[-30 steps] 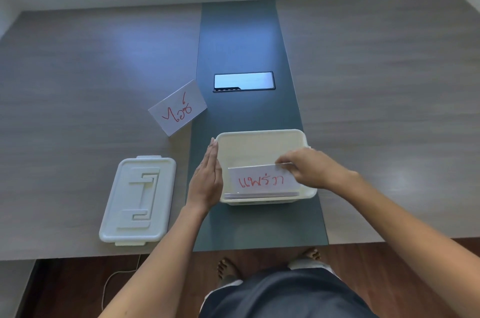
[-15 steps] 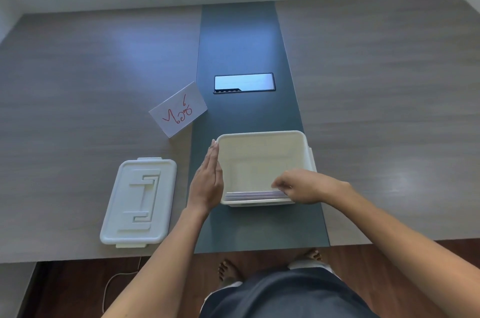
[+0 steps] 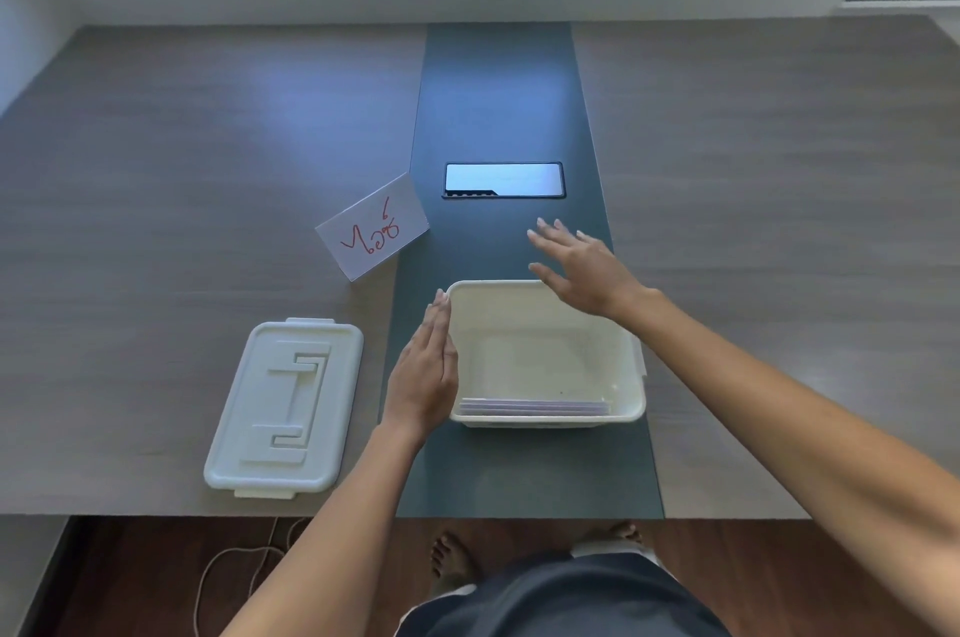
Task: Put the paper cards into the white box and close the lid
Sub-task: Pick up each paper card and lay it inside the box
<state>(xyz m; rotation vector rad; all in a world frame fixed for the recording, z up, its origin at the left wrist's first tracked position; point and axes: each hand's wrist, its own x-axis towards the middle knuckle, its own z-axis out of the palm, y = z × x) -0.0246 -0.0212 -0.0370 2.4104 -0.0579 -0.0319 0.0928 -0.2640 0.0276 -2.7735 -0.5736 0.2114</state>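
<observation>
The white box (image 3: 631,376) stands open on the dark centre strip of the table. Several paper cards (image 3: 535,407) stand on edge against its near wall. My left hand (image 3: 423,371) lies flat against the box's left side, fingers straight and together. My right hand (image 3: 582,264) hovers over the box's far rim, fingers spread, holding nothing. One more paper card (image 3: 373,226) with red handwriting lies on the table to the far left of the box. The white lid (image 3: 284,405) lies flat on the table, left of the box.
A black rectangular panel (image 3: 504,180) is set into the dark strip beyond the box. The table's near edge runs just below the box and lid. A wall with windows rises behind the table. A cable lies on the floor.
My right hand lowered the card with red writing into the box, let it go, then rose and moved toward the far rim. My left hand stayed against the box.
</observation>
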